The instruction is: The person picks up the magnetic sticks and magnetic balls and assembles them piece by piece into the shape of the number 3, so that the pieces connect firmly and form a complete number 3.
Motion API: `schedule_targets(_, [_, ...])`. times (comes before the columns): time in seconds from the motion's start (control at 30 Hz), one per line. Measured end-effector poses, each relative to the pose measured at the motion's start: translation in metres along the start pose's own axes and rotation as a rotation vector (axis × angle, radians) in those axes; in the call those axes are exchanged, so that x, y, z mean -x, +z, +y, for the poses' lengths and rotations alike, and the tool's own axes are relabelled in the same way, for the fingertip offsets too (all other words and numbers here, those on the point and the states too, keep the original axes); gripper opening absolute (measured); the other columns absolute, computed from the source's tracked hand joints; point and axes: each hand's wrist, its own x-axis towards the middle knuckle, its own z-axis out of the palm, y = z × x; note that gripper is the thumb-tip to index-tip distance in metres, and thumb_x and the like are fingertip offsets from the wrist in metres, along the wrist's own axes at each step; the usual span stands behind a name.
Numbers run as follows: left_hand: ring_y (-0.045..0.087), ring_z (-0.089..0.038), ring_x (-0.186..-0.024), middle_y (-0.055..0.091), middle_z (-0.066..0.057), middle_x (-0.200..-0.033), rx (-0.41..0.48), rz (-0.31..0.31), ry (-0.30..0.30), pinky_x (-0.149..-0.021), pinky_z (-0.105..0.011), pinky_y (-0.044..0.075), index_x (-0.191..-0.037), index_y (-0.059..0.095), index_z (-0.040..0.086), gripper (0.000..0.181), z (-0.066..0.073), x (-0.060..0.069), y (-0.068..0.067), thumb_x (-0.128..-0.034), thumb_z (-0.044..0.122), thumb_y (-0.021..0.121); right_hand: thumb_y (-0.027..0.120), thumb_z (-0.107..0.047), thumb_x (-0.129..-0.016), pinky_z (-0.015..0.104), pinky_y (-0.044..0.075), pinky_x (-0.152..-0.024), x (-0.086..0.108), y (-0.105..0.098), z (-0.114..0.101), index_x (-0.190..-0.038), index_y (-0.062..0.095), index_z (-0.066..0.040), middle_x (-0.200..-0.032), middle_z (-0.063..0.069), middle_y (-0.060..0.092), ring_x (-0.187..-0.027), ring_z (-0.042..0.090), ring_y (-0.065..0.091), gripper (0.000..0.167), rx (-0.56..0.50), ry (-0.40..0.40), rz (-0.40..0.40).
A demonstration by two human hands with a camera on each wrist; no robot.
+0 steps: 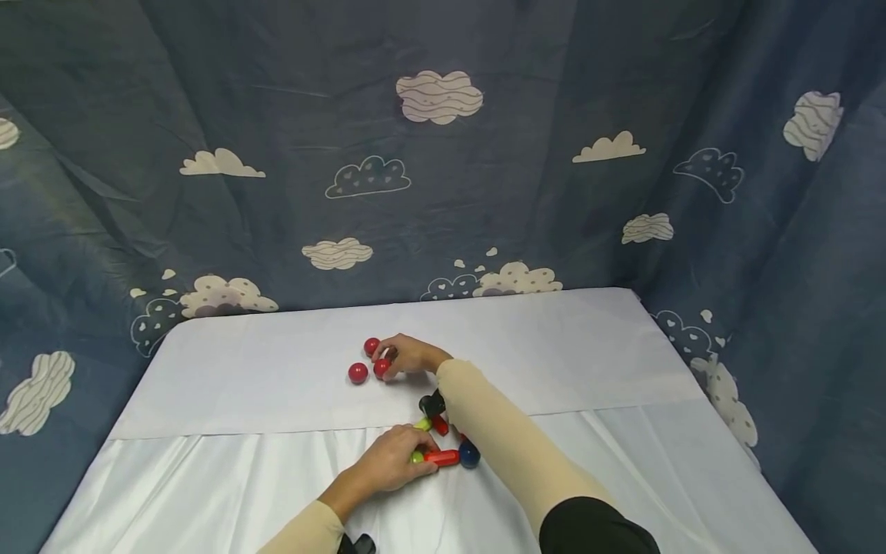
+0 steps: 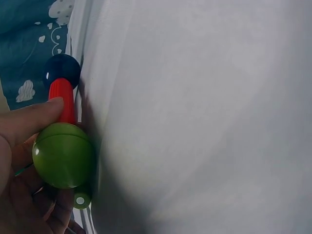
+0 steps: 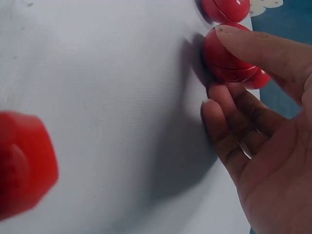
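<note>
My left hand point(image 1: 398, 459) holds a ball-and-rod construction toy near the middle of the table. Its thumb lies on a red rod point(image 2: 62, 92), between a green ball point(image 2: 64, 156) and a dark blue ball point(image 2: 62, 67); the other fingers are partly hidden behind the green ball. Further back in the same toy are a yellow-green rod point(image 1: 423, 424), another red rod point(image 1: 440, 425) and black balls point(image 1: 426, 405), partly behind the right sleeve. My right hand point(image 1: 411, 355) pinches a red ball point(image 3: 222, 56) on the table between thumb and fingers.
Two more red balls, one at left point(image 1: 358, 373) and one behind point(image 1: 371, 346), lie close to the pinched one. A white cloth point(image 1: 242, 377) covers the table, with a seam across it. A dark blue cloud-patterned curtain point(image 1: 484, 177) hangs behind and at the sides.
</note>
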Motion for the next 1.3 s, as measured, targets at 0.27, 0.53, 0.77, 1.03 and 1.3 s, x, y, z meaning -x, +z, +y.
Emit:
schedule_targets(0.27, [0.052,-0.010,-0.089,0.060,0.012,-0.088,0.018,-0.018,-0.015,-0.086,-0.039,0.045,-0.096,0.070,0.016,0.017,0.000,0.000,-0.001,-0.0843,0.028,0.074,0.076,-0.005,-0.081,0.027,0.051,-0.073,0.007,-0.015,0.000,-0.108,0.068,-0.016,-0.102,0.005,0.059,-0.084,0.016,0.059,0.030,-0.057,0.028,-0.064])
schedule_targets(0.53, [0.050,-0.008,-0.085,0.059,0.012,-0.086,0.022,-0.014,-0.012,-0.082,-0.036,0.044,-0.096,0.070,0.016,0.017,0.001,0.000,-0.001,-0.0836,0.027,0.074,0.071,-0.003,-0.084,0.031,0.051,-0.084,0.023,-0.034,0.005,-0.118,0.066,-0.012,-0.118,0.011,0.059,-0.099,0.021,0.058,0.036,-0.106,0.030,-0.013])
schedule_targets(0.77, [0.050,-0.009,-0.085,0.059,0.012,-0.086,0.011,-0.017,-0.016,-0.082,-0.036,0.044,-0.096,0.070,0.016,0.017,0.003,0.001,-0.001,-0.0836,0.026,0.075,0.071,-0.005,-0.084,0.030,0.052,-0.084,0.036,-0.047,0.013,-0.122,0.063,-0.008,-0.119,0.010,0.057,-0.100,0.021,0.058,0.039,-0.214,0.008,0.000])
schedule_targets(1.03, [0.049,-0.009,-0.084,0.059,0.011,-0.087,0.008,-0.027,-0.036,-0.084,-0.037,0.044,-0.098,0.070,0.016,0.018,0.004,0.000,-0.003,-0.0837,0.026,0.075,0.070,-0.014,-0.089,0.031,0.052,-0.085,0.047,-0.057,0.026,-0.122,0.063,-0.004,-0.115,0.008,0.061,-0.094,0.020,0.062,0.036,-0.255,0.006,0.050])
schedule_targets(1.3, [0.049,-0.009,-0.084,0.059,0.012,-0.086,-0.004,-0.011,-0.020,-0.084,-0.037,0.044,-0.097,0.070,0.015,0.018,0.004,0.001,-0.001,-0.0842,0.026,0.074,0.071,-0.014,-0.087,0.031,0.052,-0.084,0.056,-0.062,0.043,-0.122,0.062,-0.006,-0.116,0.010,0.060,-0.099,0.021,0.058,0.037,-0.243,0.051,0.137])
